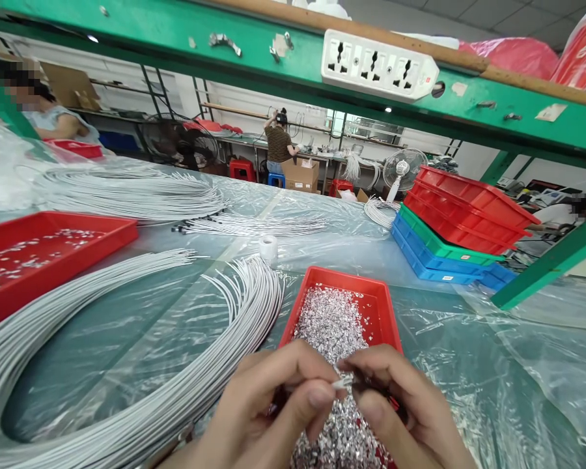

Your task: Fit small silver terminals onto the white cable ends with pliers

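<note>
My left hand (283, 397) pinches the end of a white cable (340, 384) between thumb and fingers, its tip pointing right. Close beside that tip, my right hand (400, 404) is closed, thumb near forefinger; what its fingers hold is too small to make out. Both hands are over a red tray (394, 312) holding a heap of small shiny metal pieces (329, 319). A large curved bundle of white cables (176, 417) lies to the left, its ends fanned out beyond my left hand.
Another red tray (107, 229) with metal pieces lies left. A white roll (268, 249) stands behind the cables. Stacked bins (463, 208) are at the right. A green beam (166, 39) with a power strip (378, 65) crosses above. People sit in the background.
</note>
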Motion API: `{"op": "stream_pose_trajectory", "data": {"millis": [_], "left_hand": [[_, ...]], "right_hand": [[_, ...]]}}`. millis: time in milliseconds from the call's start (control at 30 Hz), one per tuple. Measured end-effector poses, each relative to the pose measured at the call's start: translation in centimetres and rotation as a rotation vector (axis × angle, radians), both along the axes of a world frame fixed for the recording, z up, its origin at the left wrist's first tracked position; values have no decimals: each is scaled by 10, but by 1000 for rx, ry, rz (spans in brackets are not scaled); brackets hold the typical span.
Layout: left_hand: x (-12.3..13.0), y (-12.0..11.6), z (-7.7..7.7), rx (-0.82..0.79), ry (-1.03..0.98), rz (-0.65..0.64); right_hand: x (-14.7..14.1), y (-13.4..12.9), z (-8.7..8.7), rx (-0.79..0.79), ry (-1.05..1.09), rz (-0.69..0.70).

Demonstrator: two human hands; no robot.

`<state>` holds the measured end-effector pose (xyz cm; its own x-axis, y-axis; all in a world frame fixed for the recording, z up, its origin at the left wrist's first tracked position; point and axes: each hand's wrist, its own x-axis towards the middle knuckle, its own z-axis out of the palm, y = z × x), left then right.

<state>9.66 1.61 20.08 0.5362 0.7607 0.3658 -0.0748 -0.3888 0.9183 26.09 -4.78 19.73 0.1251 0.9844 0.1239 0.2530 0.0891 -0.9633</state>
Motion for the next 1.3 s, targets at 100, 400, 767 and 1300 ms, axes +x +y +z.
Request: {"op": "stream_pose_trajectory", "data": {"millis": [100, 400, 767, 1300], "left_hand": [[0, 5, 5, -51, -52, -15], [7, 11, 14, -197, 98, -107], [3, 9, 12, -166, 275, -122], [1, 20, 13, 49, 445, -207]], "right_hand": [[1, 15, -2, 22, 12, -49], [-8, 7, 12, 16, 252, -57], [-2, 10, 20, -69, 255, -15], [8, 14, 17, -255, 267, 58]]}}
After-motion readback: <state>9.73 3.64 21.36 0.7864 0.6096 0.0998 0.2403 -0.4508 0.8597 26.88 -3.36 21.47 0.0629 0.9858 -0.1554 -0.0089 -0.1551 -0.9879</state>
